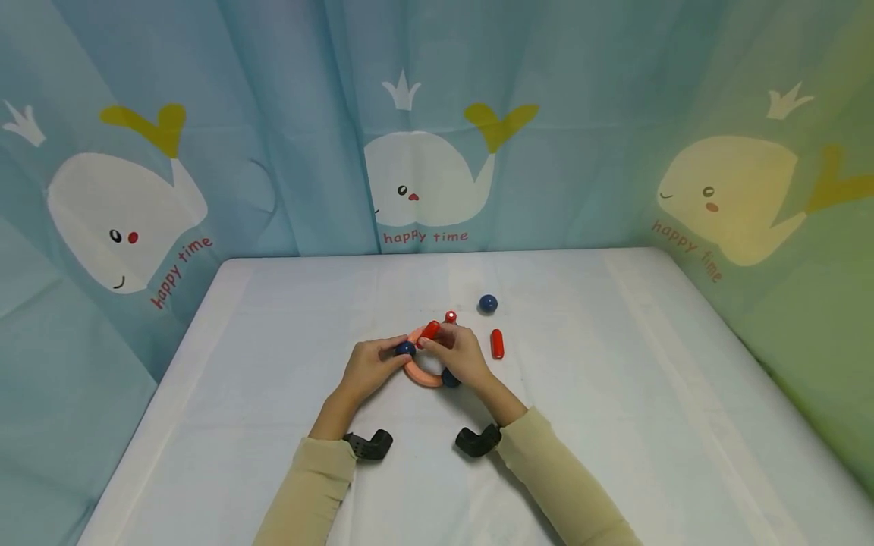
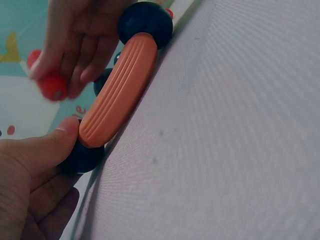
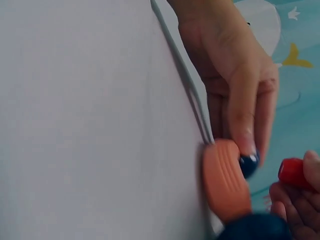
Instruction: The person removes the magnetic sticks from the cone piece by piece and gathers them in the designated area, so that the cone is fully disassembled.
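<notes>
My left hand [image 1: 366, 370] pinches a dark blue ball [image 1: 406, 349] between thumb and fingers. That ball joins two curved, ribbed orange pieces [image 2: 122, 90], which form part of a ring low over the white table. Another dark blue ball [image 2: 145, 25] sits at the far end of the front orange piece. Above the ring, my right hand [image 1: 466, 355] grips a short red rod [image 1: 429, 331] between thumb and fingers. In the right wrist view, one end of this rod points toward the left hand, apart from the held ball. My right hand partly hides the ring's right side.
A loose blue ball [image 1: 488, 304] lies behind and to the right of the hands. A second red rod [image 1: 497, 343] lies right of my right hand. Another red piece [image 1: 451, 316] with a pale end shows just behind it. A whale-print curtain [image 1: 300, 152] surrounds the white table [image 1: 259, 326].
</notes>
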`<state>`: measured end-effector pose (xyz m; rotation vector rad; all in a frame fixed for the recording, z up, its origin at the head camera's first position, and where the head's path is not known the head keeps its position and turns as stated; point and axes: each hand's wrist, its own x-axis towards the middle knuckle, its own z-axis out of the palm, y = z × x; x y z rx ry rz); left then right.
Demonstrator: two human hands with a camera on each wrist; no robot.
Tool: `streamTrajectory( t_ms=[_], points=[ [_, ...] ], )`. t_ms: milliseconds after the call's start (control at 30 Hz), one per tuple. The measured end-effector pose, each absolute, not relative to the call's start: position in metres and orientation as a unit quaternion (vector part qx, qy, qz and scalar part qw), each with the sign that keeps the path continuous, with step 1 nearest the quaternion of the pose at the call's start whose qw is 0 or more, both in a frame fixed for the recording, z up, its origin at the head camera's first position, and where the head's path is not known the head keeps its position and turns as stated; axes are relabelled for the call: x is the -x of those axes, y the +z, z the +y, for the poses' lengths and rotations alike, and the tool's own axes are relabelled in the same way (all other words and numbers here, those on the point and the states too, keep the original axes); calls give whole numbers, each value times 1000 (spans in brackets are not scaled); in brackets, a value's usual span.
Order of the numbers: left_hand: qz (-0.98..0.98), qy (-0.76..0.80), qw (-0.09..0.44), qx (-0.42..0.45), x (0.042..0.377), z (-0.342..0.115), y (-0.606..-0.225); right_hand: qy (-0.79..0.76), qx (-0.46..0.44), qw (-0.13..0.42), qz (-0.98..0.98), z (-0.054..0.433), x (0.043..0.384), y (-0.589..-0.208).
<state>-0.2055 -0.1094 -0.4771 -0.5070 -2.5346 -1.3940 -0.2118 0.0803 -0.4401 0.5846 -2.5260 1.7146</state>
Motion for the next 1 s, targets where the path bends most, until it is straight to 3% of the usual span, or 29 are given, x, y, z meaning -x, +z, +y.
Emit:
streamTrajectory(
  t_ms=[400,667,1000],
  points=[
    [-856,-491,61,148,202,-110,-475,538,-179,-21,-823,110,202,-435],
    [-860,-488,62,139,202,-109,-476,538,-150,-16,-829,130,184,-400],
    [-866,-477,70,131,201,-107,-473,531,-76,-46,-843,171,209,-422]
  ],
)
